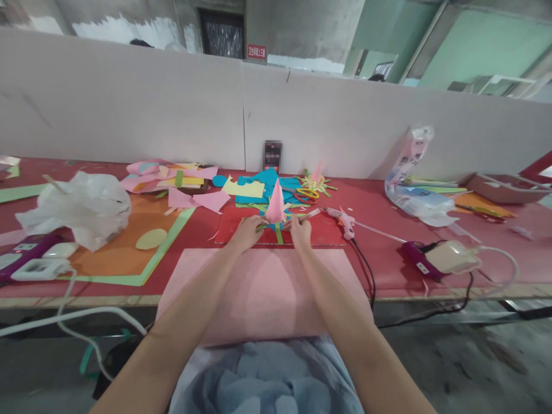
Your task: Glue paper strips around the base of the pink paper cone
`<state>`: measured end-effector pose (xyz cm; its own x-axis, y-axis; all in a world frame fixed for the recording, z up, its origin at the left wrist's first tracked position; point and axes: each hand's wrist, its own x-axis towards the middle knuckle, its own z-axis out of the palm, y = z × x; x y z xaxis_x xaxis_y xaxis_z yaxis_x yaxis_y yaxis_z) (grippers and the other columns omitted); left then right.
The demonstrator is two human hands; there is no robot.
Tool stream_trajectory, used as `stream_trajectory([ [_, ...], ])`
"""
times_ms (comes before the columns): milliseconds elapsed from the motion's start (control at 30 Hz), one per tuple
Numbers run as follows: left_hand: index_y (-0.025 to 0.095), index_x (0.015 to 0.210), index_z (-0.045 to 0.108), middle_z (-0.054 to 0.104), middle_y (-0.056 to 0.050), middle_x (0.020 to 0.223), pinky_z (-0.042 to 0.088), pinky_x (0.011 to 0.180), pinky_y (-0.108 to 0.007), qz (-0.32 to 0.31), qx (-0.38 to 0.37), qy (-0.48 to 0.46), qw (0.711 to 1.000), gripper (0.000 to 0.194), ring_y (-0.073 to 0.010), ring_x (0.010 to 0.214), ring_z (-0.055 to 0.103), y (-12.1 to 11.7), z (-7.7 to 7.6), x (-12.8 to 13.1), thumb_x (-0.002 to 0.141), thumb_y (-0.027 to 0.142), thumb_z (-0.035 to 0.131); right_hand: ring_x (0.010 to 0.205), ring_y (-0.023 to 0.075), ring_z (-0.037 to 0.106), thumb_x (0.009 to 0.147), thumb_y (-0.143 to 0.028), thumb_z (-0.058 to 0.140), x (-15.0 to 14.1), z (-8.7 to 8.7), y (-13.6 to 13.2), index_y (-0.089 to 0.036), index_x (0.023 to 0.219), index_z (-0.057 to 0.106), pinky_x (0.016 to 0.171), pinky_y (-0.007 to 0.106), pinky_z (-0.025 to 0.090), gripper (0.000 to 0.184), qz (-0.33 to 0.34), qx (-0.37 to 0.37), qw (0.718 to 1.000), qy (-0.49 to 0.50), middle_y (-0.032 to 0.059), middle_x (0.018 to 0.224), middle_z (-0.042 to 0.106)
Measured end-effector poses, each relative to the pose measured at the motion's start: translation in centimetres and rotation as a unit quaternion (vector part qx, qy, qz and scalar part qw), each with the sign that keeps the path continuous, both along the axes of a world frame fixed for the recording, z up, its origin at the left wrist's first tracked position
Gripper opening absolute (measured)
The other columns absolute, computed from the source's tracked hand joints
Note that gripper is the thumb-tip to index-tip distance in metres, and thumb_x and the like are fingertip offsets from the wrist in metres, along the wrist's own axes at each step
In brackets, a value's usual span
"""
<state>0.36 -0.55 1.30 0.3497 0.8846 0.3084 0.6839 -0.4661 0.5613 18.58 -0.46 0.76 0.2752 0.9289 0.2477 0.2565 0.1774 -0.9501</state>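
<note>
A pink paper cone (276, 202) stands point up among blue and green paper strips (279, 234), on a red board (228, 221) in front of me. Just left of it is my left hand (249, 231), its fingers closed at the end of a green strip. On the other side my right hand (301, 231) is closed around a slim pale stick (310, 214), like a pen, which points up and to the right. Its exact kind is too blurred to tell. A pink glue gun (345, 222) lies to the right of this hand.
Behind the board are blue paper (248, 195), scissors (307, 194) and a second pink cone (318, 172) on strips. Paper scraps (198, 200) and a plastic bag (86, 204) lie left. Rightward are a power strip (425, 261) and cables. Pink paper (267, 293) overhangs the front edge.
</note>
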Motion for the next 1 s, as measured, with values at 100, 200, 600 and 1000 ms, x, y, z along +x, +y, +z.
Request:
stream_trajectory([
  [100,0.026,0.104,0.066,0.062,-0.002,0.120,0.036,0.105,-0.039,0.000,0.005,0.007,1.000,0.031,-0.0199,0.116,0.053,-0.1,0.2,0.0,0.081,0.013,0.050,0.048,0.0165,0.059,0.084,-0.050,0.041,-0.3,-0.4,-0.4,-0.019,0.060,0.060,0.051,0.026,0.045,0.044,-0.005,0.041,0.999,0.011,0.0052,0.055,0.064],
  [200,0.025,0.103,0.066,0.062,-0.002,0.119,0.037,0.103,-0.037,-0.001,0.008,0.010,1.000,0.031,-0.0190,0.115,0.054,-0.2,0.2,0.0,0.080,0.012,0.050,0.052,0.0159,0.059,0.086,-0.053,0.039,-0.4,-0.4,-0.7,-0.020,0.068,0.059,0.051,0.025,0.043,0.043,-0.015,0.095,0.995,-0.012,0.0037,0.058,0.064],
  [600,0.023,0.103,0.063,0.063,-0.003,0.114,0.040,0.100,-0.038,0.025,0.021,-0.018,0.999,0.028,-0.0201,0.109,0.056,0.2,-0.4,0.1,0.079,0.013,0.054,0.043,0.0112,0.048,0.087,-0.057,0.039,-0.6,0.4,-1.3,-0.021,0.072,0.056,0.046,0.023,0.038,0.043,0.016,0.119,0.993,-0.015,-0.0031,0.047,0.048],
  [1000,0.019,0.104,0.059,0.059,-0.010,0.114,0.041,0.099,-0.038,0.143,0.033,-0.011,0.989,0.025,-0.0236,0.112,0.054,-0.1,0.0,-0.3,0.083,0.032,0.055,0.045,0.0149,0.053,0.081,-0.051,0.049,0.2,-0.2,0.0,-0.022,0.064,0.051,0.049,0.025,0.040,0.034,0.033,0.037,0.999,-0.022,-0.0030,0.044,0.053],
])
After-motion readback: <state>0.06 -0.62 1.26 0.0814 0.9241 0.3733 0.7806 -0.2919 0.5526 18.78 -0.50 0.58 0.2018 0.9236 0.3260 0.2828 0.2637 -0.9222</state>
